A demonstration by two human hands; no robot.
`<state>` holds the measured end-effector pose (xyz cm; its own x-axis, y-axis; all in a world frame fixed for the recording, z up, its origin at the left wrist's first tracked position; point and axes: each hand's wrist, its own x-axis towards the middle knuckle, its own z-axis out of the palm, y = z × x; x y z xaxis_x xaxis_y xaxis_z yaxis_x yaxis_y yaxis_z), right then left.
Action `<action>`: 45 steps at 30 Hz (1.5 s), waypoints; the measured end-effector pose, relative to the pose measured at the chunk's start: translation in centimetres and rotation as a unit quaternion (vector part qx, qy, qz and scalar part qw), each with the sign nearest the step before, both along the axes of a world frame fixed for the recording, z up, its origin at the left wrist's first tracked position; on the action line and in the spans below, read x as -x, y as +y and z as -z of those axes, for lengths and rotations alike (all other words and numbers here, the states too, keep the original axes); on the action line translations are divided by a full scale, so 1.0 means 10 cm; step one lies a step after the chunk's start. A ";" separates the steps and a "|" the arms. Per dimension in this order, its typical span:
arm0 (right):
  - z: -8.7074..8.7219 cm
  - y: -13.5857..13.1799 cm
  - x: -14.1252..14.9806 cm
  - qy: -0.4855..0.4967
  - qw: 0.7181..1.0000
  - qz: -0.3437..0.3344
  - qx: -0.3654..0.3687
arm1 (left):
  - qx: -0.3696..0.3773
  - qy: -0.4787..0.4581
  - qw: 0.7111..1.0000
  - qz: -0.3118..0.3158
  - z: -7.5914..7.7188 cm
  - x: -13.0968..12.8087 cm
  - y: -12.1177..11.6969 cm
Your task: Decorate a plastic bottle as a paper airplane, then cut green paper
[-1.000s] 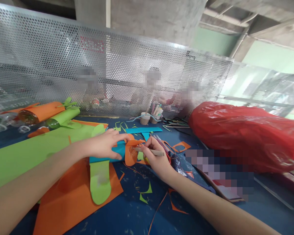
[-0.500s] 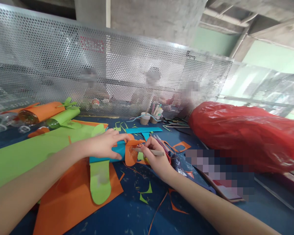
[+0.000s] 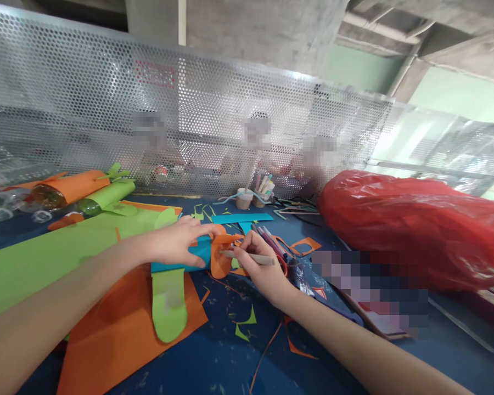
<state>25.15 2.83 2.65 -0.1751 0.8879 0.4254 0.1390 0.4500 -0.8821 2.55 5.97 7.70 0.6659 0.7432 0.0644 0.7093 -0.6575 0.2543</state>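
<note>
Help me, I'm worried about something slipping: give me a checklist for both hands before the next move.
1. Left hand gripping the blue roll: ok, wrapped over it from above.
2. Right hand holding the pen-like stick: ok, slanted toward the orange piece.
3. Stick's tip touching the orange piece: cannot tell; they overlap in this view.
4. Table clear of loose offcuts near the right hand: not ok, green scraps lie there.
5. Red bag away from the hands: ok, apart on the right.
</note>
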 end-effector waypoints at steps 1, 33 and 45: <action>0.00 0.00 0.00 0.002 1.000 -0.003 0.001 | 0.002 -0.002 1.000 0.001 0.00 0.00 0.00; 0.03 0.03 -0.01 -0.008 1.000 -0.021 0.001 | -0.002 -0.001 1.000 0.002 0.01 0.01 0.00; 0.03 0.04 -0.01 -0.022 1.000 -0.005 -0.017 | 0.007 0.003 1.000 -0.005 0.01 0.01 0.00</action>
<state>25.27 3.23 2.36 -0.2036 0.8707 0.4477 0.1727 0.4820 -0.8590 2.50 6.01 7.61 0.6591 0.7504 0.0499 0.7172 -0.6471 0.2585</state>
